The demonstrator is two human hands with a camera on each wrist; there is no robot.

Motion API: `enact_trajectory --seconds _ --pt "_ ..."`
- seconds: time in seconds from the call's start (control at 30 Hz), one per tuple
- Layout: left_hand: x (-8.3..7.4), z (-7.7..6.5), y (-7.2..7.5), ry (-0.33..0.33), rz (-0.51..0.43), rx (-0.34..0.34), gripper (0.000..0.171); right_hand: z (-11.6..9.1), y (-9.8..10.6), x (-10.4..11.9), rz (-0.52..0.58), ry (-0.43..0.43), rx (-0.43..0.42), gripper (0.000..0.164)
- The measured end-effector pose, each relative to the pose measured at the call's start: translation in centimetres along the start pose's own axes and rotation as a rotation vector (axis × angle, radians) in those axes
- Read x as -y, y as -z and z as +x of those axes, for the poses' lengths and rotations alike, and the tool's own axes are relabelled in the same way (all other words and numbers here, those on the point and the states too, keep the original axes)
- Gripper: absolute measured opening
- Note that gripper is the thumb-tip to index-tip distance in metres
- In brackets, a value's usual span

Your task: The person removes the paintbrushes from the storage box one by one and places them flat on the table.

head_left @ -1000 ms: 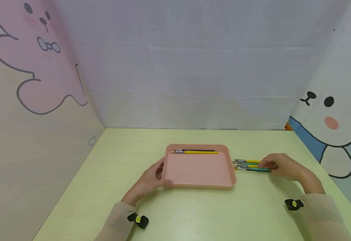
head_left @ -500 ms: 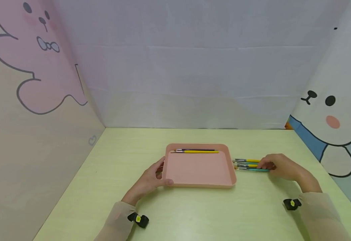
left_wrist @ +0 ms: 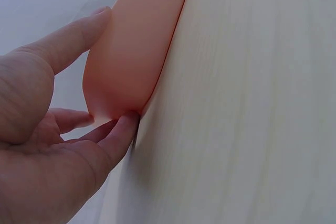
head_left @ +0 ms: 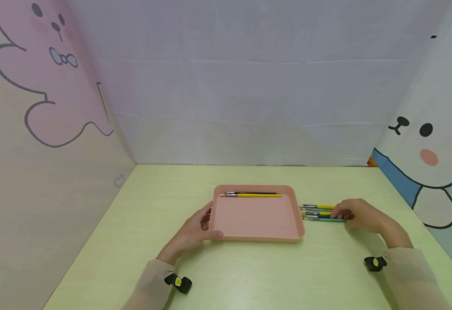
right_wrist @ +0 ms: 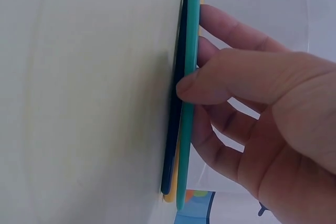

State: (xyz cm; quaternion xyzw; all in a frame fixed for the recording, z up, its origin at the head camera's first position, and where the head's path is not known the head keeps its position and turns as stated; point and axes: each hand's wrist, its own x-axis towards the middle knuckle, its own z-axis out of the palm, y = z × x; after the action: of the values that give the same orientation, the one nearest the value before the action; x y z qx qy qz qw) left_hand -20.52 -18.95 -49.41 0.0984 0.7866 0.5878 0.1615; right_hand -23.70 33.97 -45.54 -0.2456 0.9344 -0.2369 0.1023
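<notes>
In the head view my left hand [head_left: 194, 228] holds the near left corner of a shallow pink tray [head_left: 257, 221]. Its thumb lies on the rim; the left wrist view shows fingertips against the tray's corner [left_wrist: 131, 51], low by the table. Inside the tray, along the far side, lie a yellow paintbrush [head_left: 257, 195] and a dark one. Right of the tray, my right hand [head_left: 359, 215] is over a row of several paintbrushes [head_left: 316, 213], bristles leftward. The right wrist view has thumb and fingers pinching a teal paintbrush [right_wrist: 192, 40], the thumb tip overlapping a dark blue paintbrush [right_wrist: 173, 140].
The pale wooden table [head_left: 249, 275] carries the tray and brushes. A white cloth wall [head_left: 249, 107] stands at the back, with cartoon-printed panels [head_left: 423, 163] at both sides. Each sleeve bears a black strap with a yellow mark [head_left: 178, 282].
My right hand has shifted slightly left, and the teal paintbrush now lies in front of the dark blue one. My left hand and the tray stay put.
</notes>
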Motion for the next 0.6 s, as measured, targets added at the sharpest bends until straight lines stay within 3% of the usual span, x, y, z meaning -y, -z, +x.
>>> enact_trajectory --seconds 0.6 --pt "-0.11 -0.05 -0.02 -0.011 0.012 -0.004 0.110 0.04 -0.23 0.33 -0.033 -0.029 -0.003 0.038"
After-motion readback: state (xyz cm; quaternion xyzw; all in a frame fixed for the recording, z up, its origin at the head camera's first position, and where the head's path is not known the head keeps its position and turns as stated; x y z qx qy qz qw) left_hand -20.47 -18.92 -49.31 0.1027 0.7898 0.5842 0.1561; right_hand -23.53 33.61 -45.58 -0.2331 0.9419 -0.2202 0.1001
